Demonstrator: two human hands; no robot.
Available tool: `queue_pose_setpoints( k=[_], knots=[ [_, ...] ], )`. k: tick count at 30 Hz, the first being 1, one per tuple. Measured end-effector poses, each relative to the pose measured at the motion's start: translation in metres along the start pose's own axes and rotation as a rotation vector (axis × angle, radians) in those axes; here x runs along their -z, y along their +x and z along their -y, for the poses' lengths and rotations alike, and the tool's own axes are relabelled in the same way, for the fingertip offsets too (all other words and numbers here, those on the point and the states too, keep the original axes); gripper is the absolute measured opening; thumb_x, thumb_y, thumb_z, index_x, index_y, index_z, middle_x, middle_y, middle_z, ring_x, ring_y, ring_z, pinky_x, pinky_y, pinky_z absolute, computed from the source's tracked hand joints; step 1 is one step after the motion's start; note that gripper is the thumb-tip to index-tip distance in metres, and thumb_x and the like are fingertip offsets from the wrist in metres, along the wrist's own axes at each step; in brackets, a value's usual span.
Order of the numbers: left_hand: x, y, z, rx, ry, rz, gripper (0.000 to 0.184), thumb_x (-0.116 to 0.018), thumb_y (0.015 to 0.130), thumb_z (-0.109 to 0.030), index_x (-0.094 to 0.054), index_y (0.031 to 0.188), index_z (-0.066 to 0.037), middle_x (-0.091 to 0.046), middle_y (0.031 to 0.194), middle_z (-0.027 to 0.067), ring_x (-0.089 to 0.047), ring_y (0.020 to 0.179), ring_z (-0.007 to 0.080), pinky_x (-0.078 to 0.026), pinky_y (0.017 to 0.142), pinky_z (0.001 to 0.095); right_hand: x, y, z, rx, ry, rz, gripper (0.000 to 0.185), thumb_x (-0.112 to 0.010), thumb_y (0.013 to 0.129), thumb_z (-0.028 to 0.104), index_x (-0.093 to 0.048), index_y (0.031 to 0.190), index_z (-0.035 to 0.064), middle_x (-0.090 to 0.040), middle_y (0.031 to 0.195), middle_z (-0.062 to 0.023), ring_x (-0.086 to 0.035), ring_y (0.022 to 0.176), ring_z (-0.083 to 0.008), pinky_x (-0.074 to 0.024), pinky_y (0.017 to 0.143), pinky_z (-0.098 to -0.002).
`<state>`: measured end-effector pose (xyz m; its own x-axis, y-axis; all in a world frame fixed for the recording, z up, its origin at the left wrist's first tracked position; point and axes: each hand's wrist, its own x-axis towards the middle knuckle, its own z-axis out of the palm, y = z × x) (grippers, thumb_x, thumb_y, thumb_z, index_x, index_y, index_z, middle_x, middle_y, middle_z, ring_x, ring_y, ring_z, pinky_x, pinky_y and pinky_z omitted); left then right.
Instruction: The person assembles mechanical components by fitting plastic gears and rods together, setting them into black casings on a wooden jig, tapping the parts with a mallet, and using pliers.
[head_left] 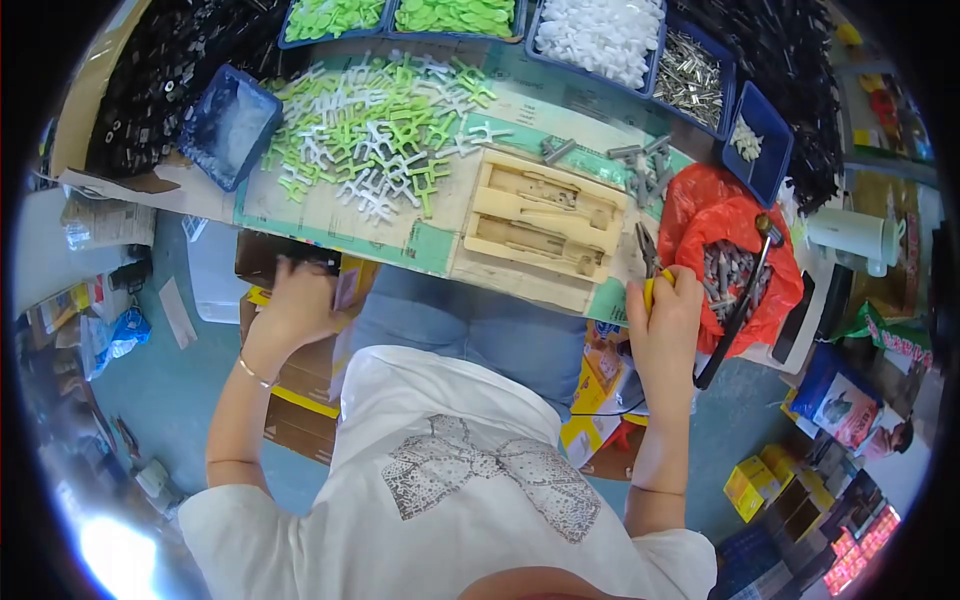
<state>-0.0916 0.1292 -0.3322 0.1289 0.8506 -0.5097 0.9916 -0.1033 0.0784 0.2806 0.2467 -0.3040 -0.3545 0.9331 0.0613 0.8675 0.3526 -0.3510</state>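
Note:
My right hand (668,312) is closed around the yellow handles of the pliers (648,250), whose dark jaws point away over the table's front edge. Left of it lies a cream mould block (545,214) with long hollows. My left hand (296,308) is below the table's front edge, over an open cardboard box (262,256); its fingers are blurred and I cannot make out whether they hold anything. Beyond it, a pile of green and white plastic pieces (385,130) covers the left part of the table.
Blue trays hold green pieces (455,16), white pieces (600,38) and metal pins (688,78). A red bag (690,205) of grey parts has a dark-handled tool (740,310) across it. A blue bin (232,125) stands left, a white jug (850,235) right.

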Motion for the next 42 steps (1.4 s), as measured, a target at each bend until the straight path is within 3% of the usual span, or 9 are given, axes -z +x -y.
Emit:
queue_pose_setpoints(
  k=[1,3,5,9,12,22,30,38,42],
  knots=[
    [0.012,0.001,-0.006,-0.002,0.051,0.008,0.027,-0.067,0.073,-0.010,-0.066,0.098,0.001,-0.067,0.087,0.0089,-0.065,0.077,0.0222,-0.052,0.071,0.0334,-0.001,0.001,0.000,0.000,-0.037,-0.014,0.016,-0.063,0.080,0.008,-0.055,0.085,-0.0049,-0.052,0.095,-0.0185,-0.050,0.088,-0.0360,-0.0405,0.079,-0.0447],
    [0.055,0.008,-0.026,-0.061,-0.895,0.177,0.024,-0.070,0.076,-0.018,-0.066,0.093,-0.001,-0.064,0.091,0.0136,-0.064,0.085,0.0238,-0.052,0.069,0.0325,0.000,0.001,0.002,0.012,-0.099,0.016,0.021,-0.064,0.080,0.011,-0.054,0.091,-0.0035,-0.051,0.098,-0.0181,-0.049,0.091,-0.0352,-0.0396,0.079,-0.0442],
    [0.074,0.022,-0.044,-0.130,-0.968,-0.250,0.021,-0.068,0.078,-0.010,-0.063,0.098,-0.002,-0.063,0.089,0.0132,-0.063,0.081,0.0232,-0.051,0.064,0.0302,0.006,0.005,0.008,0.023,-0.206,0.121,0.022,-0.064,0.080,0.014,-0.054,0.091,-0.0020,-0.053,0.094,-0.0168,-0.051,0.088,-0.0346,-0.0404,0.076,-0.0428],
    [0.074,0.090,-0.059,-0.197,-0.306,-0.838,0.027,-0.065,0.077,-0.003,-0.061,0.104,-0.004,-0.062,0.105,0.0095,-0.059,0.094,0.0250,-0.046,0.079,0.0352,0.027,0.019,0.011,0.029,-0.091,0.060,0.022,-0.066,0.079,0.015,-0.055,0.092,0.0008,-0.057,0.085,-0.0149,-0.054,0.084,-0.0332,-0.0418,0.074,-0.0420],
    [0.076,0.125,-0.069,-0.255,-0.167,-0.917,0.030,-0.063,0.076,-0.006,-0.061,0.106,-0.006,-0.061,0.108,0.0092,-0.056,0.100,0.0284,-0.042,0.087,0.0405,0.045,0.048,0.005,0.035,0.074,-0.077,0.019,-0.066,0.080,0.015,-0.058,0.091,0.0021,-0.060,0.089,-0.0153,-0.056,0.086,-0.0334,-0.0433,0.076,-0.0413],
    [0.072,0.142,-0.069,-0.240,-0.112,-0.909,0.015,-0.065,0.074,-0.004,-0.059,0.088,-0.008,-0.062,0.092,0.0044,-0.058,0.093,0.0236,-0.039,0.086,0.0413,0.050,0.213,-0.090,0.231,-0.083,-0.563,0.031,-0.067,0.075,0.022,-0.063,0.101,0.0057,-0.064,0.095,-0.0133,-0.061,0.091,-0.0326,-0.0484,0.080,-0.0417],
    [0.071,0.140,-0.064,-0.236,-0.177,-0.936,0.015,-0.063,0.073,-0.001,-0.056,0.085,-0.007,-0.058,0.087,0.0062,-0.057,0.087,0.0233,-0.038,0.085,0.0404,0.042,0.272,-0.085,0.137,-0.261,-0.375,0.029,-0.064,0.075,0.019,-0.067,0.101,0.0071,-0.064,0.097,-0.0105,-0.063,0.088,-0.0315,-0.0512,0.079,-0.0390],
    [0.066,0.139,-0.059,-0.069,-0.869,-1.005,0.012,-0.062,0.084,0.000,-0.054,0.092,-0.001,-0.056,0.081,0.0091,-0.054,0.070,0.0198,-0.045,0.065,0.0287,0.061,0.259,-0.091,-0.084,0.566,-0.161,0.042,-0.077,0.075,0.022,-0.066,0.109,0.0005,-0.067,0.097,-0.0065,-0.061,0.084,-0.0126,-0.0479,0.075,-0.0242],
    [0.073,0.134,-0.056,-0.097,-0.845,-1.048,0.009,-0.062,0.084,0.001,-0.059,0.092,0.000,-0.058,0.081,0.0088,-0.055,0.067,0.0172,-0.045,0.061,0.0260,0.063,0.219,-0.065,-0.063,0.544,-0.184,0.035,-0.077,0.076,0.018,-0.068,0.105,0.0003,-0.067,0.088,-0.0015,-0.060,0.082,-0.0084,-0.0465,0.073,-0.0222]
  ],
)
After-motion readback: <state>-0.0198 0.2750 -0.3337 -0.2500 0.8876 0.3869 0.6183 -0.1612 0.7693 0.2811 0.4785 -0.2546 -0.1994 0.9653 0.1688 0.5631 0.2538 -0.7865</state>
